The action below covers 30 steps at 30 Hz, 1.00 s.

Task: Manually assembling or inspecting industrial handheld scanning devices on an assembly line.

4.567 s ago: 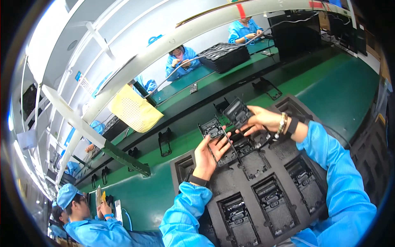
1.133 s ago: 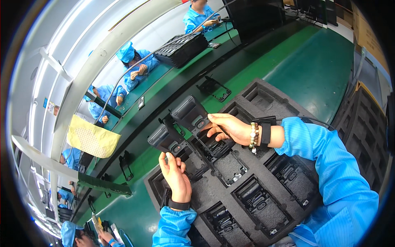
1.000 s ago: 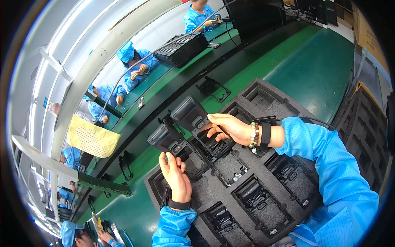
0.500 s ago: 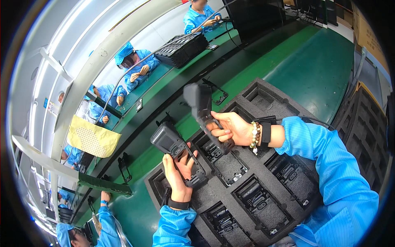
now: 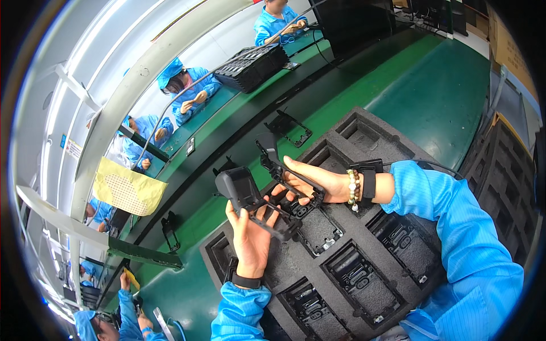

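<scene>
In my left hand (image 5: 250,241) is a black plastic device housing (image 5: 235,184) with a solid upper end and an open frame below. My fingers and thumb support it along the frame. A second black housing (image 5: 266,154), seen nearly edge-on, is in my right hand (image 5: 318,181), fingers through its frame opening. The two housings are close together above a dark grey foam tray (image 5: 354,219); I cannot tell whether they touch. Similar black housings (image 5: 358,273) lie in several of the tray's compartments. A beaded bracelet and black band circle my right wrist.
The tray rests on a green worktop (image 5: 421,96). Black frame parts (image 5: 293,128) lie beyond it. Stacked black trays (image 5: 253,68) stand on the far bench, where co-workers in blue sit. A yellow perforated sheet (image 5: 128,187) hangs left; more foam trays (image 5: 497,176) lean at right.
Both housings have tilted in my hands. The right one has dropped and turned edge-on, my right fingers straighter. My left hand has shifted slightly right. At lower left, a co-worker's arm has moved.
</scene>
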Each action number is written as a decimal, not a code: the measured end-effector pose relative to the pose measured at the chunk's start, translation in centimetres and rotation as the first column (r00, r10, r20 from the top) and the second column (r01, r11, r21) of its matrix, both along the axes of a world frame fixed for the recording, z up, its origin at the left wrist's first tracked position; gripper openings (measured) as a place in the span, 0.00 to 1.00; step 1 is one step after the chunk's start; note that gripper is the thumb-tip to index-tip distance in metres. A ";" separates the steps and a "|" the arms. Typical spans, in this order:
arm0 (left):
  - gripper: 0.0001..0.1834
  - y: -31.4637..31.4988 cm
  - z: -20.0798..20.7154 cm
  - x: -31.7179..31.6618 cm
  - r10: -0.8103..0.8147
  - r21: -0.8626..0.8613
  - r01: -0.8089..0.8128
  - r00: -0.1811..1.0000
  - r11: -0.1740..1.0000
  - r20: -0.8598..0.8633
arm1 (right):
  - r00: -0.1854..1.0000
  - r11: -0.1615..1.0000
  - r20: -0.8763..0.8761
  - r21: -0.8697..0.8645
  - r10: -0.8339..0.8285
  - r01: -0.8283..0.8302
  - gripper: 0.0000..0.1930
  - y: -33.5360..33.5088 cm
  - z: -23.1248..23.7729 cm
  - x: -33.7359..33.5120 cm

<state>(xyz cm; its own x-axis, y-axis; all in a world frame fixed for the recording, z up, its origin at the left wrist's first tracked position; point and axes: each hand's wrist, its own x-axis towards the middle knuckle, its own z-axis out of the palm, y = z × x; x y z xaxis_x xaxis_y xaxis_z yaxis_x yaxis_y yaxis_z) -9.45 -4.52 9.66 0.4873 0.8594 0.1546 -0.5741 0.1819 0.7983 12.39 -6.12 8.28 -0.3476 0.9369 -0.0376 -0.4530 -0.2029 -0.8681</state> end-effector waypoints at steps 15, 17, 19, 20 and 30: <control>0.45 -1.2 0.3 0.4 0.297 0.304 -0.229 0.934 0.925 -0.199 | 0.991 0.956 0.130 0.294 -0.012 -0.026 0.41 -1.0 0.8 -0.6; 0.49 -1.5 0.6 0.6 0.271 0.290 -0.216 0.949 0.932 -0.164 | 0.988 0.938 0.147 0.346 -0.054 0.000 0.44 -1.0 0.7 -0.6; 0.50 -1.6 0.6 0.4 0.257 0.301 -0.201 0.953 0.932 -0.158 | 0.981 0.900 0.172 0.435 -0.092 0.008 0.44 -1.0 0.6 -0.7; 0.51 -1.7 0.7 0.3 0.241 0.311 -0.185 0.958 0.932 -0.152 | 0.981 0.900 0.173 0.437 -0.091 0.006 0.44 -1.0 0.6 -0.8; 0.58 -0.6 1.6 -1.2 0.192 0.444 -0.088 0.962 0.892 -0.195 | 0.722 0.524 0.364 0.852 -0.589 -0.002 0.47 -2.5 1.9 -0.7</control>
<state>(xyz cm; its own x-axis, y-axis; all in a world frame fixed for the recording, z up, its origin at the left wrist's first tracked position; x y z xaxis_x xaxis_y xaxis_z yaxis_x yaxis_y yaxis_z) -10.63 -5.07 11.31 0.4334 0.7964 0.4218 -0.3608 -0.2756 0.8910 11.71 -8.60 10.16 -0.2262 0.7191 0.6571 0.2745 0.6943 -0.6653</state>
